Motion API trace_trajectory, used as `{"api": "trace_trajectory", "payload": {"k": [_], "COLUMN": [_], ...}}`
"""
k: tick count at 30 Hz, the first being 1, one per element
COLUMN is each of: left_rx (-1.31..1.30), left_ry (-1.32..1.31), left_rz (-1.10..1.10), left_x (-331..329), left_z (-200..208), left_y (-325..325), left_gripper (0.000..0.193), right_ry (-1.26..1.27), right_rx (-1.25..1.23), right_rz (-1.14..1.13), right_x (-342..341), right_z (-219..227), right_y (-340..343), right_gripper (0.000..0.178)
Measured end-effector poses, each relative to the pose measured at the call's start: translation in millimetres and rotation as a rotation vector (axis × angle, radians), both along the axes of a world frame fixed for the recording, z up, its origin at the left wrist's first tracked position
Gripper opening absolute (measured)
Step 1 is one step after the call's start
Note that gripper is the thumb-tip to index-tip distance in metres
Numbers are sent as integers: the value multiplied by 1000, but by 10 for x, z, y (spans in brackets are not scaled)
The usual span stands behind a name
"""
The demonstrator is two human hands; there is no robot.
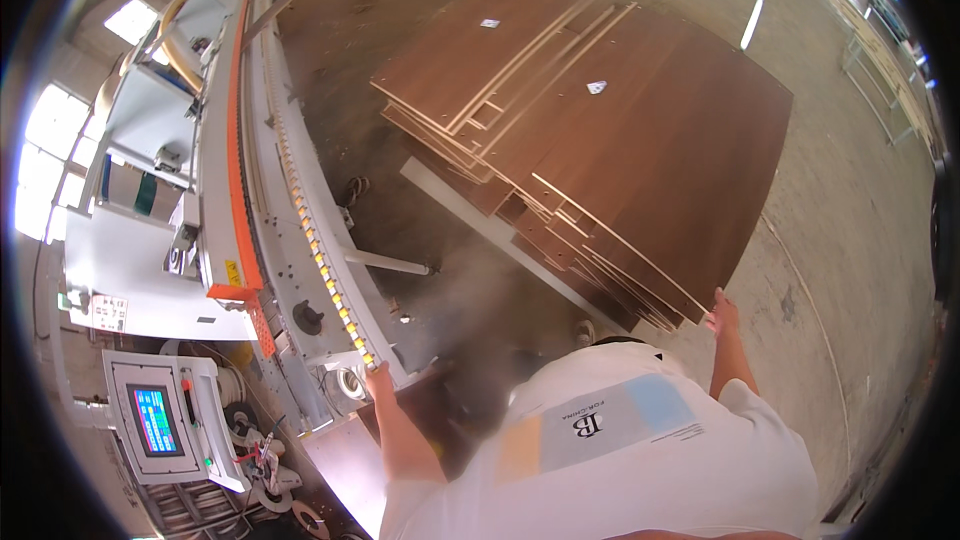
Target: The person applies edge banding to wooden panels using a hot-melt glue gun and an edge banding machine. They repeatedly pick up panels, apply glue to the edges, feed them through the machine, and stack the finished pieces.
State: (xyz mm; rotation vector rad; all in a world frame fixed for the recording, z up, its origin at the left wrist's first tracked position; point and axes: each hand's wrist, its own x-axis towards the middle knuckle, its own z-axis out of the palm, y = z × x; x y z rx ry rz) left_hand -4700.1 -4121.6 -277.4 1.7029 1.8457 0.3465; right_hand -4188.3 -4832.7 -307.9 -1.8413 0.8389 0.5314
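My left hand (380, 382) is at the near end of a long roller track (318, 250) with yellow and white segments, on the edge of a grey machine (290, 285). Its fingers are too small and foreshortened to make out their grip. On the other side, my right hand (722, 316) has its fingers at the near right corner of a large dark brown panel (680, 170). That panel lies on an uneven stack of similar boards with pale edges. Beside my left forearm is a dark brown glossy surface (435, 415), partly hidden by my shirt.
Thin pale-edged strips (540, 70) lie across the stack. A long grey beam (500, 230) runs along its lower near side. A control box (165, 420) with a lit screen stands at the lower left. An orange rail (238, 140) runs along the machine. Wooden racks (885, 75) stand far right.
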Motion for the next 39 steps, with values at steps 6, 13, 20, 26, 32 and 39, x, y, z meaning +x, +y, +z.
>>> {"api": "trace_trajectory", "payload": {"k": [6,13,20,26,32,39], "left_rx": [442,498,-204,-1085,-1044,-859], "left_ry": [374,146,-15,-627,-562,-486], "left_rz": [-23,-294,-892,-569,-176,-64], "left_x": [314,1374,2615,3489,3455,3084], "left_z": [106,290,566,317,-208,-120], "left_y": [-343,-797,-1654,-2704,-3061,-2500], "left_gripper": [64,52,38,49,47,44], "right_ry": [-17,-42,-71,88,210,-275], "right_rx": [-15,-10,180,373,345,202], "right_rz": [-59,-16,37,204,660,474], "right_x": [20,98,-275,-907,-956,-388], "right_z": [51,-23,424,724,754,584], "right_y": [181,17,393,1177,1257,717], "right_gripper": [70,64,58,55,36,25]}}
